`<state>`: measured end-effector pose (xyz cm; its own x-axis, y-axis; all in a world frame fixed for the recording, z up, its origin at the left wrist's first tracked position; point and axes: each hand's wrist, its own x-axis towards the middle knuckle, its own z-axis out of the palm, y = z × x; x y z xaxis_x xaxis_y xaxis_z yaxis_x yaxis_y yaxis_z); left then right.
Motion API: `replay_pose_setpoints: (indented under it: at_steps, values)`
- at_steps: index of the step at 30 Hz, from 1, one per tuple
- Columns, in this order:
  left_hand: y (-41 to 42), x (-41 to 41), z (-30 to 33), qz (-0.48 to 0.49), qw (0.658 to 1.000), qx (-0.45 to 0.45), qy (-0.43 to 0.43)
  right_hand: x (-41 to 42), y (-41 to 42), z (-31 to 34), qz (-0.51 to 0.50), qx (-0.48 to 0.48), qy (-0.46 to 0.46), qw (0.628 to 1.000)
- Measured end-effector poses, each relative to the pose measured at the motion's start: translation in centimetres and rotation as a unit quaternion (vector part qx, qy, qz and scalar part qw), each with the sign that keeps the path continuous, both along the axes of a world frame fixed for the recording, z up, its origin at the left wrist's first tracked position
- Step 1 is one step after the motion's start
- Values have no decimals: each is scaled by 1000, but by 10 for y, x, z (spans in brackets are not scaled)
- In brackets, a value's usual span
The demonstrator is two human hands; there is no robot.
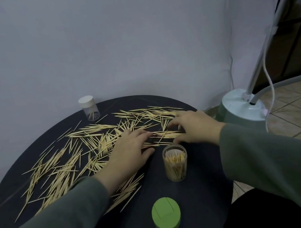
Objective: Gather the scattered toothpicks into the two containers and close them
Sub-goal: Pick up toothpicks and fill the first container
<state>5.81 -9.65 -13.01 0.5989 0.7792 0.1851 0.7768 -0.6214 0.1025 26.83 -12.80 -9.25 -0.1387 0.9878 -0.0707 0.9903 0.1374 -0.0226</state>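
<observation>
- Green lid (166,217) sits closest to us on the round dark table (202,200), off its jar and well behind both hands.
- Just in front of it stands the open clear jar (175,162), part full of toothpicks standing on end. It is just below the right hand's thumb, so that hand is the nearer one to drop sticks in.
- Between the two hands lies a small bunch of toothpicks (164,135). Their long way runs side to side, from the left fingertips to the right ones.
- Left hand (130,154) lies flat, palm down, fingers straight and spread a little. It holds nothing. Its fingertips touch the near end of that bunch.
- Right hand (193,125) arches over the sticks, fingers bent down to the table and thumb out toward the jar. I cannot tell if it pinches any stick.
- I think the next move is to push the two hands together and squeeze the bunch from both ends.
- Many more scattered toothpicks (59,167) lie far out past the left hand's side.
- A second jar with a white lid (89,108) stands far beyond the fingers, closed, with only a few sticks inside.
</observation>
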Motion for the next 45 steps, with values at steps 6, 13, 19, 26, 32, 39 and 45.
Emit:
replay_pose_setpoints:
  at_steps: [6, 13, 19, 26, 32, 39, 45]
  values:
    - [21, 14, 1, -44, 997, -26, 51, -10, 31, 6, 13, -42, -112, 993]
    - [15, 34, -4, -125, 990, 44, 52, -1, 37, 1, 0, -14, -90, 996]
    - [25, 30, -5, -107, 993, 18, -40, 6, 25, -11, -10, 13, -15, 1000]
    - [35, 14, 1, -61, 996, -55, -34, 6, 14, -22, -14, 64, -1, 998]
    - [39, 9, 13, -95, 994, -32, 45, -2, 14, -25, -13, 76, 7, 997]
    - [44, -7, 20, -96, 987, -85, 101, -12, 14, -27, -15, 74, -1, 997]
    - [44, -7, 16, -96, 991, -44, 82, -20, 18, -25, -3, 79, -5, 997]
